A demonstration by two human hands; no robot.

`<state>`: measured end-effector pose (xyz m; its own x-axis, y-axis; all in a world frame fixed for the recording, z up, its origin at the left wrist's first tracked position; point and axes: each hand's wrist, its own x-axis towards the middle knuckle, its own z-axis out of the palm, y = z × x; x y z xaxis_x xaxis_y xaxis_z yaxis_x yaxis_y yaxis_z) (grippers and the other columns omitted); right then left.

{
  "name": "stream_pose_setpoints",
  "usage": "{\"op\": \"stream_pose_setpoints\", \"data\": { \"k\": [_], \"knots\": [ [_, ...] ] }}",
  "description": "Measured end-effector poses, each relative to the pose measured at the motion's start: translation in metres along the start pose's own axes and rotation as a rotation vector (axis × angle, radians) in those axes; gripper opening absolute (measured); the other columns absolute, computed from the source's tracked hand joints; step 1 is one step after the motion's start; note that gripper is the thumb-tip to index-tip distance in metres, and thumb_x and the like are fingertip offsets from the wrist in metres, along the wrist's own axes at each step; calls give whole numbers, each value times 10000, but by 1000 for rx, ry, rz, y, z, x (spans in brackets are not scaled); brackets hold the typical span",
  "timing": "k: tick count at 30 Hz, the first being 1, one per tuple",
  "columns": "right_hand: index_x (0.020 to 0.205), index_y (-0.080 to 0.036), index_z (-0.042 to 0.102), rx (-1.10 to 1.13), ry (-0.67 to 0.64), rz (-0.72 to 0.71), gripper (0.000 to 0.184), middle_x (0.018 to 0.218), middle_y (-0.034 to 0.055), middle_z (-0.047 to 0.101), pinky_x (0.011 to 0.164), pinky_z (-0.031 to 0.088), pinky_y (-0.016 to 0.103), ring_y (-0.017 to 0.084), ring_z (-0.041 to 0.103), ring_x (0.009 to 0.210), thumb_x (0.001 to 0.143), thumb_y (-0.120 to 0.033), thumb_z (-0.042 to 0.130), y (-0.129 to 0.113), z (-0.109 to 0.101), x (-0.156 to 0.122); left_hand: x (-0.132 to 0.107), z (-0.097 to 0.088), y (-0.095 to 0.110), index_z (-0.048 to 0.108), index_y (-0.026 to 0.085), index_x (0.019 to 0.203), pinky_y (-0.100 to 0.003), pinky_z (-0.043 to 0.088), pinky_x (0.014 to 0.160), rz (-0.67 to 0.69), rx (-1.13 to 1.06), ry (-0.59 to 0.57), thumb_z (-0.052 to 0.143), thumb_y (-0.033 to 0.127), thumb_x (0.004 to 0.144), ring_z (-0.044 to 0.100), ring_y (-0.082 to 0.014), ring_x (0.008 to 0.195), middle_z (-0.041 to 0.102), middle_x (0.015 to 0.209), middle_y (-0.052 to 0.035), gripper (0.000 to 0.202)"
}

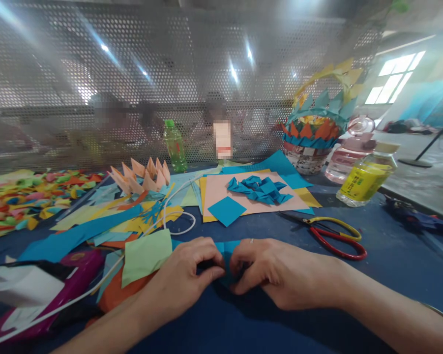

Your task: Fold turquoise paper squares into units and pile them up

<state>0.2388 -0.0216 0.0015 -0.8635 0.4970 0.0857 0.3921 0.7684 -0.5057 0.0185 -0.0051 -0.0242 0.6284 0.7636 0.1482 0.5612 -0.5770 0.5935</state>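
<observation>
Between my two hands at the front middle of the table is a blue piece of paper [226,250]. My left hand [195,268] pinches its left side between thumb and fingers. On the right side, the bent fingers of my right hand [269,270] grip the same paper, with a ring on one finger. My hands cover much of it, so its folds are partly hidden. Just beyond lies a flat blue paper square [227,210]. Behind that, several folded blue paper pieces [260,189] are heaped on pale pink sheets [216,189].
Scissors [332,236] with red and yellow handles lie right. A folded-paper basket [311,130], a yellow-labelled bottle [369,177] and a green bottle [174,147] stand behind. Left are paper scraps [147,250], a peach paper ring [143,179], a white cable [164,211] and a purple object [77,275].
</observation>
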Motion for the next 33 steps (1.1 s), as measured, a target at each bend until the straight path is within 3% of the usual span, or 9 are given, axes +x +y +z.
{"op": "stream_pose_setpoints", "data": {
  "k": [18,23,33],
  "knots": [
    [982,-138,757,27,27,-44,404,1017,66,695,908,455,228,144,626,963,726,70,522,4,1,-2,2,3,7,614,190,711,-267,368,676,-115,15,-4,581,81,778,547,-154,755,579,749,26,132],
    [1089,-122,717,28,69,-20,463,1018,77,706,868,468,227,148,631,952,752,72,466,2,0,-2,2,5,5,597,194,713,-267,366,680,-107,18,-3,571,87,784,549,-155,767,583,762,28,132],
    [1051,-211,733,-84,-13,13,401,1008,62,628,862,452,269,158,589,931,776,0,531,-4,3,-3,2,4,9,646,201,734,-264,384,682,-141,26,-16,598,99,772,572,-159,778,606,764,24,119]
  ]
}}
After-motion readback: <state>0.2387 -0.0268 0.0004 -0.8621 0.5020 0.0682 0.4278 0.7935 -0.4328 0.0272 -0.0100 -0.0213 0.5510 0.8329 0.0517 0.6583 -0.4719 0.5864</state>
